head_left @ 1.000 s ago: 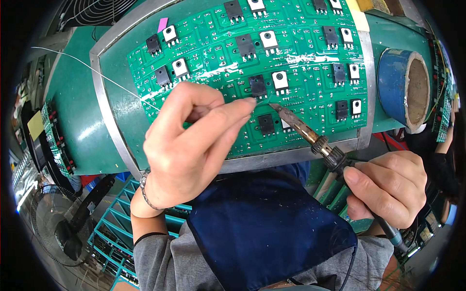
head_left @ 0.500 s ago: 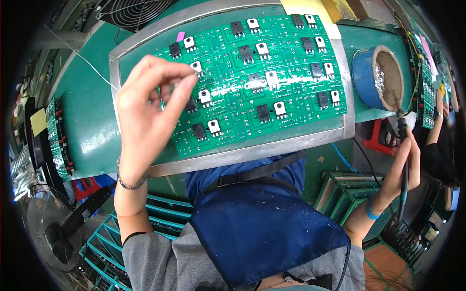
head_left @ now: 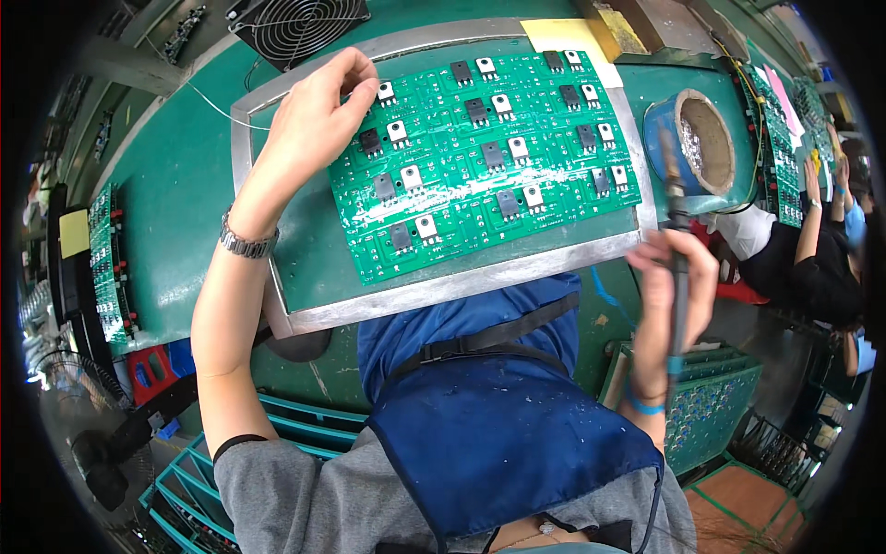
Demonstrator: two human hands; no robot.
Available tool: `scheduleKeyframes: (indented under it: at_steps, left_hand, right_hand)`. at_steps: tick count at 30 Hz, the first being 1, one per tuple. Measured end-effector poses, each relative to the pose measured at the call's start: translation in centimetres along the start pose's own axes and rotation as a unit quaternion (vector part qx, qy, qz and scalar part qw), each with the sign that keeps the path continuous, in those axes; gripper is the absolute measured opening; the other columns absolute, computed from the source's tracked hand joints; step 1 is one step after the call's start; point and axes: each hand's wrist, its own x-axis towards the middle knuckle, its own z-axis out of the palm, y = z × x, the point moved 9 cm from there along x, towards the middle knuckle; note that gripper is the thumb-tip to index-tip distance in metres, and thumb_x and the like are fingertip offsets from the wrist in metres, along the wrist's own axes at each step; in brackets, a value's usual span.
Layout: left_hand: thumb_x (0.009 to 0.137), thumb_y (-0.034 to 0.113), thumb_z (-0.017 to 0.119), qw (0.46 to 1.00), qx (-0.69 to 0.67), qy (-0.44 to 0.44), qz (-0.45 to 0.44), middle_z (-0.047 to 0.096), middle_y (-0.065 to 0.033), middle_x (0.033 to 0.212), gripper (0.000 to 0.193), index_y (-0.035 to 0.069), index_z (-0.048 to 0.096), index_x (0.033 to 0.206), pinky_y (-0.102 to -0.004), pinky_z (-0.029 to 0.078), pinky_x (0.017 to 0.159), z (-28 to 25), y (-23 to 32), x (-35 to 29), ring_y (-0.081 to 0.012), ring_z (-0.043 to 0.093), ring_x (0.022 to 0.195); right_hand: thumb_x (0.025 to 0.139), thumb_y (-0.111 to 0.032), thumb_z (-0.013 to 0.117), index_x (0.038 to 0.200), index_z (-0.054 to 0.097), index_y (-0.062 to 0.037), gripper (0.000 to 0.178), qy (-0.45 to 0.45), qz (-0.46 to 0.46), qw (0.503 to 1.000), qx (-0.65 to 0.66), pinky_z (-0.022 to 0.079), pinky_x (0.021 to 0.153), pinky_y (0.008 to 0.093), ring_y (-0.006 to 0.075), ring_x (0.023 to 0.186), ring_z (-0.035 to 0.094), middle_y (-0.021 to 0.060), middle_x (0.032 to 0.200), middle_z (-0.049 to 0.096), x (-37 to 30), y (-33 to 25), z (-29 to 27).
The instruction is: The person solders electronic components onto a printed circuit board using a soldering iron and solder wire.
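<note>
A green circuit board (head_left: pixel 443 157) with several pairs of black and silver three-legged components lies inside a metal frame (head_left: pixel 517 268) on the green bench. Over its far left corner is my left hand (head_left: pixel 318 115), thumb and forefinger curled together beside a silver component. A thin solder wire (head_left: pixel 217 103) runs from the left up to this hand; its end between the fingers is hidden. My right hand (head_left: pixel 694 263) grips a soldering iron (head_left: pixel 678 314) near the frame's right corner. The iron points away from me, and its tip is smeared by motion.
Right of the frame stands a blue round pot (head_left: pixel 663 138) with shiny scraps inside. A black fan (head_left: pixel 300 28) and a yellow sheet (head_left: pixel 572 39) are at the far side. More boards stand at left and right; another person's arms (head_left: pixel 812 217) show at right.
My left hand has moved farther away, to the board's far left corner, the wire following. My right hand has brought the soldering iron leftward from the pot to the frame.
</note>
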Motion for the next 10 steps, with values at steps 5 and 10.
scheduleKeyframes:
  at_steps: [5, 10]
  left_hand:
    - [0.095, 0.025, 0.056, 1.0, 0.021, -0.016, -0.007, 0.072, -0.0096, 0.096, 0.021, 0.006, 0.06, 0.102, -0.0374, 0.05, 0.076, 0.2, 1.1, 0.6, -0.0245, 0.067, 0.083]
    - [0.098, 0.02, 0.059, 0.999, 0.017, -0.046, 0.016, 0.066, -0.0054, 0.093, 0.02, 0.001, 0.057, 0.104, -0.0286, 0.048, 0.079, 0.3, 1.2, 0.8, -0.0114, 0.06, 0.089]
  right_hand:
    - [0.082, -0.006, 0.077, 0.121, 0.057, -0.0028, 0.044, -0.055, -0.11, 0.992, -0.002, 0.05, 0.081, 0.0334, 0.0216, 0.089, 0.062, 0.0119, 0.105, 0.06, -1.5, -0.3, 6.1]
    - [0.086, -0.011, 0.076, 0.126, 0.055, -0.004, 0.046, -0.042, -0.095, 0.994, 0.034, 0.05, 0.082, 0.0333, 0.023, 0.09, 0.062, 0.0108, 0.108, 0.059, -2.3, -0.2, 7.2]
